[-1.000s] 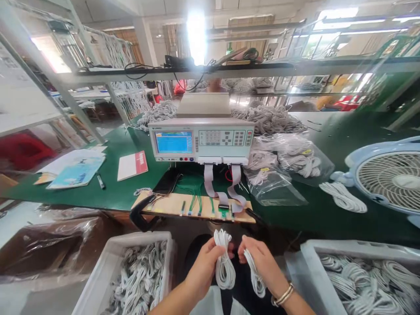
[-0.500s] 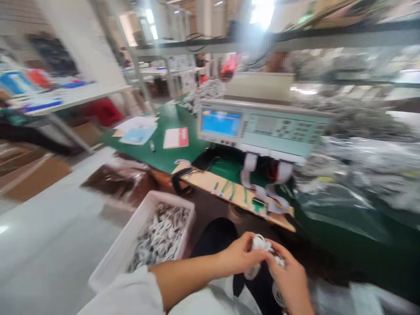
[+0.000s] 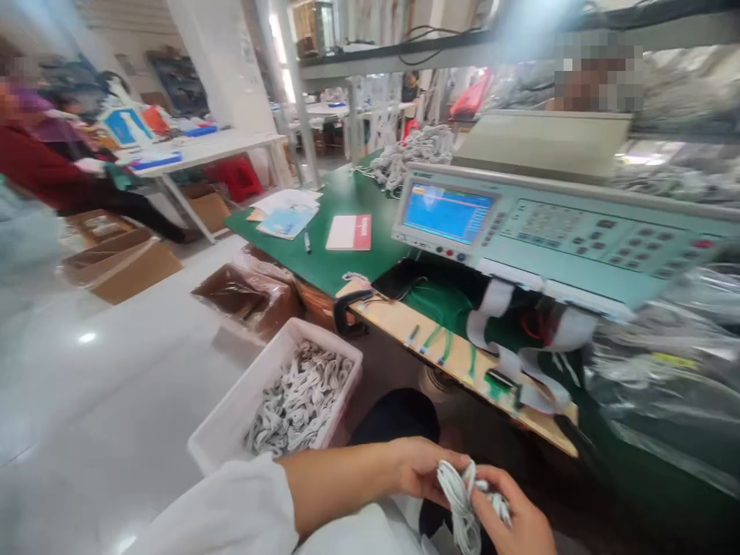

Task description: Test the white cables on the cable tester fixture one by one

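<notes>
By the fingers of left hand (image 3: 424,467) and right hand (image 3: 514,512), coiled white cable (image 3: 461,505) is clamped in front of the wooden board (image 3: 393,314), seemingly against unravelling; left of the board, a bin (image 3: 223,432) is set, presumably for reach.

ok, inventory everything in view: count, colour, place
Held cord: bundle count unclear, white, bottom, right of centre
Instrument: one, pale, on green table
Board: one, tan, table's near edge
Ribbon cables: two, pale, instrument to board
Clamp: one, black, board's left end
Notebook: one, white and red, on table
Marker: one, whitish, left of notebook
Papers: several, white and blue, table's left
Bags: unclear count, clear, table's right
Bin: one, white, left foreground
Bin cords: many, greyish white, inside bin
Boxes: at least two, brown, left side
Co-workers: several, varied clothing, background
Left hand: one, bare, holding cord
Right hand: one, bare, holding cord
</notes>
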`<state>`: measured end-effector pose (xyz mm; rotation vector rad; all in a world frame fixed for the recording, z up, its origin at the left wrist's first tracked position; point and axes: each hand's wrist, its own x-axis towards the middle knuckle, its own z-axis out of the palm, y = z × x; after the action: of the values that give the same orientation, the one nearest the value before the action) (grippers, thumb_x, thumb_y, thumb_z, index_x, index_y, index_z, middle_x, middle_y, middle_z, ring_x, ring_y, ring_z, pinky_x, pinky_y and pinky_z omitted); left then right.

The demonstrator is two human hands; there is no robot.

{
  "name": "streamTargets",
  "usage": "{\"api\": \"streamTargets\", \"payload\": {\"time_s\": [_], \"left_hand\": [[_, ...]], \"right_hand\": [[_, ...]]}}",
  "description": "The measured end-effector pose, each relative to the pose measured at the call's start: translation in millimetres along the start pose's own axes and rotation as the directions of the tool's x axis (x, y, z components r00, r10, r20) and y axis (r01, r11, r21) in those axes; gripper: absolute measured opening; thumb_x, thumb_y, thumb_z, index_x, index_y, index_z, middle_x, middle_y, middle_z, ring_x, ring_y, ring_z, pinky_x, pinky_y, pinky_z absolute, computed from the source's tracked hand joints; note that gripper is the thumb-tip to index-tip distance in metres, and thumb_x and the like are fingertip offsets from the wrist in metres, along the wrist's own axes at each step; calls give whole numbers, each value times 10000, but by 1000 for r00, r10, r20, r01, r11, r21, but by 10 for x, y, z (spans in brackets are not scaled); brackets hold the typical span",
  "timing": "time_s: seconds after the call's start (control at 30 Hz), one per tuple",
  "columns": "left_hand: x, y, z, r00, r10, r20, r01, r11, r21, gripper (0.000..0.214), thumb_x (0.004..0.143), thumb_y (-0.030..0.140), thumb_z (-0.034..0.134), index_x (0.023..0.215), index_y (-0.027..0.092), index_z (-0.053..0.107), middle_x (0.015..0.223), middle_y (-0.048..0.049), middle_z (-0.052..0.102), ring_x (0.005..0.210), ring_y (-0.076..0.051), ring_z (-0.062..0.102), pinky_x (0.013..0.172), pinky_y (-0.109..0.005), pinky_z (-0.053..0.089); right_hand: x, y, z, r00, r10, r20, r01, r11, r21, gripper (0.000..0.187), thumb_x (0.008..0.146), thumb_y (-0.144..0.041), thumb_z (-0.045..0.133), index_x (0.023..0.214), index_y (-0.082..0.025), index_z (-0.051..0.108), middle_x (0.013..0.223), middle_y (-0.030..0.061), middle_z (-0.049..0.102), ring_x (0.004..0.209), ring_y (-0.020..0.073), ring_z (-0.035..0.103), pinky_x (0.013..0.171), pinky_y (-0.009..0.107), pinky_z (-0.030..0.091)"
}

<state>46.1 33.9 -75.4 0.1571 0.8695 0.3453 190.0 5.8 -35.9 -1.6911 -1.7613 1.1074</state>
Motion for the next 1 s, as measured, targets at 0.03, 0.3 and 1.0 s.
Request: {"api": "streamTargets", "payload": {"time_s": [0.03, 0.3, 1.0], "left_hand": [[14, -17, 14, 1000, 15, 9, -15, 1000, -25, 252, 733, 343, 475, 701, 111, 570, 588, -4, 580, 579, -110, 533, 636, -274, 398], [-127, 85, 303, 948, 236, 213, -242, 970, -1, 238, 634, 292, 617, 740, 83, 579, 614, -11, 568, 535, -85, 509, 585, -234, 375], [-113, 324, 487, 810, 586, 20, -532, 720, 446, 292, 577, 392, 597, 672, 145, 473, 533, 25, 519, 478, -88, 488, 482, -222, 416]], "right_hand": [[-16, -16, -1, 999, -34, -23, 34, 999, 5, 174, 642, -355, 551, 755, -226, 580, 633, -18, 613, 554, 166, 561, 525, 228, 447], [-58, -50, -184, 938, -233, -257, 244, 970, 13, 138, 731, -217, 485, 842, -217, 566, 1014, 63, 483, 918, 199, 499, 766, 273, 412], [230, -151, -328, 968, 202, -148, -64, 773, 631, 304, 663, -375, 574, 825, -120, 613, 601, 34, 632, 531, 151, 559, 489, 226, 416]]}}
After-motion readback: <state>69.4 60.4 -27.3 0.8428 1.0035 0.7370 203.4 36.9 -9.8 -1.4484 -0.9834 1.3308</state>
